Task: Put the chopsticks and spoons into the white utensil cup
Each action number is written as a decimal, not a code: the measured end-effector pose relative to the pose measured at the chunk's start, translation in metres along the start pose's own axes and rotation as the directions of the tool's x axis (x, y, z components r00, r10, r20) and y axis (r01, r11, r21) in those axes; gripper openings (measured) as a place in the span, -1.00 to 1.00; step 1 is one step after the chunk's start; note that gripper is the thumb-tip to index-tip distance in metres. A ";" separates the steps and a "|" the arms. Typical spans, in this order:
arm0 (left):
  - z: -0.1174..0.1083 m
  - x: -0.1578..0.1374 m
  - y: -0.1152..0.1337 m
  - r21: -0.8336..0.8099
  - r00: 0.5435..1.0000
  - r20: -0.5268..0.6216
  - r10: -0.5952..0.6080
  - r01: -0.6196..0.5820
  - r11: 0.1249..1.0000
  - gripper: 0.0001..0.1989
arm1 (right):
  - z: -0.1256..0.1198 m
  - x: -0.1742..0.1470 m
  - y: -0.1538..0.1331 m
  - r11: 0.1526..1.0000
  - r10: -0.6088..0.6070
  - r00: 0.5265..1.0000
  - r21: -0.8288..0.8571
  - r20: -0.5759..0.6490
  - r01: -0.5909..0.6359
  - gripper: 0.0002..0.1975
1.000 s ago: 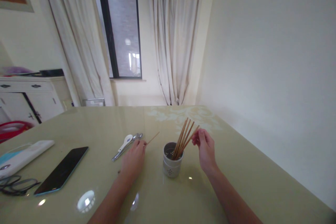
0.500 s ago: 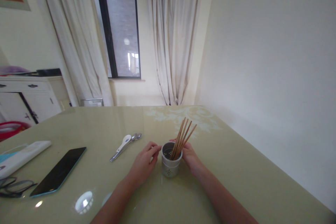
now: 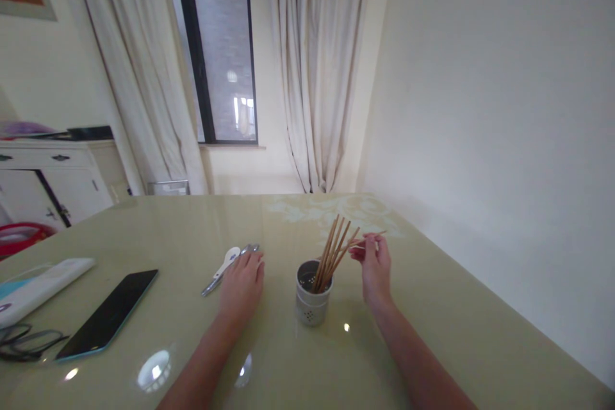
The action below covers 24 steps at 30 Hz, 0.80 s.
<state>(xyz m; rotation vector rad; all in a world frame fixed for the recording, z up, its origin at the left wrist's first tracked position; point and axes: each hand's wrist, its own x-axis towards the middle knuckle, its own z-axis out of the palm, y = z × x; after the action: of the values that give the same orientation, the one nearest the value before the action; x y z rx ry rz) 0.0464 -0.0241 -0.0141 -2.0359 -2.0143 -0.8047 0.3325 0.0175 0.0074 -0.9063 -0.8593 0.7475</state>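
Note:
A grey metal utensil holder (image 3: 312,309) with small holes stands upright on the table, and several wooden chopsticks (image 3: 331,255) lean to the right in it. Just right of the holder, my right hand (image 3: 376,266) is raised with its fingers closed on a thin chopstick (image 3: 382,232), which lies nearly level behind the others. My left hand (image 3: 243,282) is palm down with fingers stretched out, over the right side of a white spoon (image 3: 227,262) and metal spoons (image 3: 253,247). It partly covers them; whether it touches them I cannot tell.
On the left of the glossy table (image 3: 288,371) lie a dark phone or tablet (image 3: 108,314), a white power strip (image 3: 45,288) and glasses (image 3: 31,341). A wall (image 3: 504,141) runs along the table's right edge.
My left hand has left the holder's side and moved left over the spoons. My right hand has moved up and right from the holder, with a chopstick now showing in its fingers.

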 end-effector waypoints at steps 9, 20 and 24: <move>-0.005 -0.003 -0.030 0.429 0.991 0.012 -0.136 0.118 0.895 -0.61 | -0.036 0.035 -0.027 0.971 -0.186 0.943 0.095 -0.276 0.219 -0.55; -0.002 0.001 -0.040 0.437 0.973 0.039 -0.226 0.186 0.880 -0.61 | -0.018 0.014 -0.040 0.940 -0.093 0.994 0.335 0.063 0.067 -0.43; -0.002 0.002 -0.038 0.446 0.975 0.049 -0.219 0.175 0.878 -0.60 | -0.011 0.001 -0.040 0.967 -0.115 0.973 0.246 0.202 0.064 -0.53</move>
<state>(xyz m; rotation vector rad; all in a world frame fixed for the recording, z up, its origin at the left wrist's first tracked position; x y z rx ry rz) 0.0087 -0.0207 -0.0208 -1.6609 -2.2314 -0.2385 0.3498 -0.0023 0.0393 -0.5755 -0.9701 0.8595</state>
